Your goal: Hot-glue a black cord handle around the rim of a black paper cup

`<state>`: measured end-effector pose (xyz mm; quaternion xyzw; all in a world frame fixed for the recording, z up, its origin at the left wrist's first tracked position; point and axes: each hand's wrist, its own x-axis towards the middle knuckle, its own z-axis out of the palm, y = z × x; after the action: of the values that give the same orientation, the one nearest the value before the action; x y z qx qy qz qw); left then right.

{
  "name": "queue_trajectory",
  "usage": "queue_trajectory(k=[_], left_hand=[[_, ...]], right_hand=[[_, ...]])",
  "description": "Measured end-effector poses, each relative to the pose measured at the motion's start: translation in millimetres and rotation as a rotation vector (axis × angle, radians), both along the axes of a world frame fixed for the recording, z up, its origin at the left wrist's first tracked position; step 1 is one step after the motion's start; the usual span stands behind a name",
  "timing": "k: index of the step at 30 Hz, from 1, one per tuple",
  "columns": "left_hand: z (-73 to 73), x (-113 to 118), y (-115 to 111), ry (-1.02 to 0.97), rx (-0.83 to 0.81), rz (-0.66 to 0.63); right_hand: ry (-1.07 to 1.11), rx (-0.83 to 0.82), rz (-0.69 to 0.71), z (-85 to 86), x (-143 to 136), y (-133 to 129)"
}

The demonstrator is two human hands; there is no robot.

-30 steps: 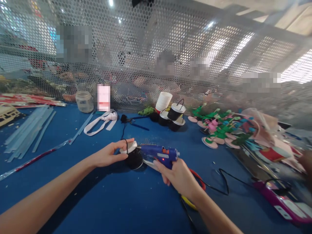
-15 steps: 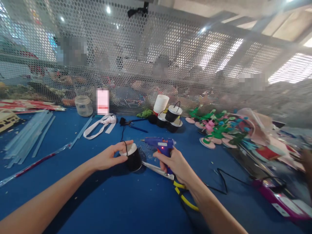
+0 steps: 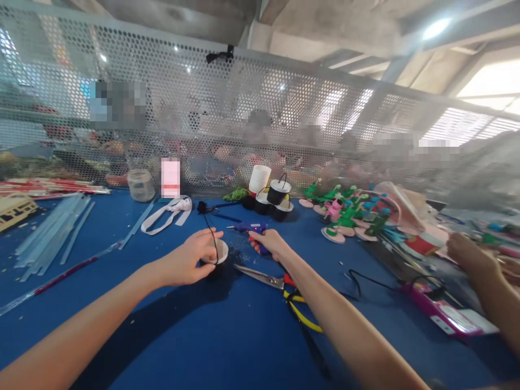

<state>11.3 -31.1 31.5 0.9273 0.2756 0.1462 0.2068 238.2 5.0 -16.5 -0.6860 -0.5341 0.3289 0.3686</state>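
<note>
My left hand (image 3: 194,255) is closed on a small white paper cup (image 3: 222,252), its thumb and fingers at the near rim. The cup's mouth faces up toward me, and its dark outer side is mostly in shadow. A black cord (image 3: 214,236) runs over the fingers into the cup and back to a black ball of cord (image 3: 201,207). My right hand (image 3: 266,242) grips a blue hot glue gun (image 3: 248,227), whose nozzle points left, just beyond the cup. Scissors (image 3: 268,279) with red and yellow handles lie below the glue gun, partly behind my right forearm.
Black-wrapped cups (image 3: 278,190) and a white cup stack (image 3: 260,177) stand at the back. Glue sticks (image 3: 52,230), white ribbon (image 3: 164,214) and a jar (image 3: 141,185) are left. Green craft figures (image 3: 345,208), a purple power strip (image 3: 441,309) and another person's hand (image 3: 475,260) are right.
The cup has tipped so its mouth faces me more. The glue gun has moved left and farther away. Another person's arm has come in at the right.
</note>
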Motion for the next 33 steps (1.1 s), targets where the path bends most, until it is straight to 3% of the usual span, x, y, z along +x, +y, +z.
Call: queue_trajectory(k=[6,9,12,17,23,28,33], left_hand=[[-1.7,5.7,-7.9,0.014,0.045,-0.044],[-3.4,6.9,-8.5,0.04,0.056,-0.055],[-3.3,8.1,-8.3,0.058,0.044,-0.058],[-5.3,7.4,-5.8,0.018,-0.002,-0.03],[-6.9,1.7,6.2,-0.022,-0.188,0.117],[-4.3,1.4,6.0,-0.02,-0.256,0.103],[-16.1,-0.3,0.0,-0.048,-0.292,0.126]], right_hand=[[-0.155,0.211,0.056,27.8,-24.9,-21.4],[-0.125,0.261,0.298,35.0,-44.5,-39.4],[0.06,0.285,0.537,29.0,-59.7,-49.7],[0.386,0.228,0.373,20.5,-61.3,-53.6],[0.444,0.268,0.207,24.2,-44.6,-67.4],[0.477,0.235,0.159,16.5,-39.9,-77.3],[0.498,0.206,0.149,6.3,-37.9,-80.8]])
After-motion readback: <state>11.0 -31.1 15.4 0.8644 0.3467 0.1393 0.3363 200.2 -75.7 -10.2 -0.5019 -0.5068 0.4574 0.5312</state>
